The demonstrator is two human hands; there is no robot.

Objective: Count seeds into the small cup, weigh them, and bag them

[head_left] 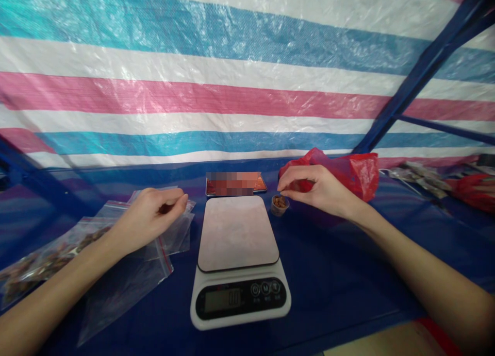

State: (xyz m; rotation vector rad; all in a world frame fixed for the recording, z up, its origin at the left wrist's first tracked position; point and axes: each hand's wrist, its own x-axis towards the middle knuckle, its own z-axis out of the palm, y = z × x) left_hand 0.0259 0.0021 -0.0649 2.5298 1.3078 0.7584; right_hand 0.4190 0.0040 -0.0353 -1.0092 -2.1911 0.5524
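From my remote seat, I saw the right hand (pixel 320 191) poised just over a small plastic cup (pixel 279 205) of brown bits, thumb and forefinger pinched together at its mouth; whether a piece sat between them I could not tell. The cup stood on the blue table cover (pixel 340 273), just beside the far right corner of the digital kitchen scale (pixel 238 260), whose platform was bare. The left hand (pixel 152 212) was loosely curled above the clear zip bags (pixel 154 253), fingertips drawn together on something small and dark, apparently one brown piece. More bags with brown contents (pixel 42 263) lay farther left. A crumpled red plastic bag (pixel 348 173) sat behind the right hand, and a phone (pixel 235 184) lay behind the scale.

I judged the pieces light, dry and easily dropped, best taken singly in a fingertip pinch. The cup looked featherweight and tippy; I would grip it by its wall. The bags seemed limp and slippery, best held at the sealed edge.
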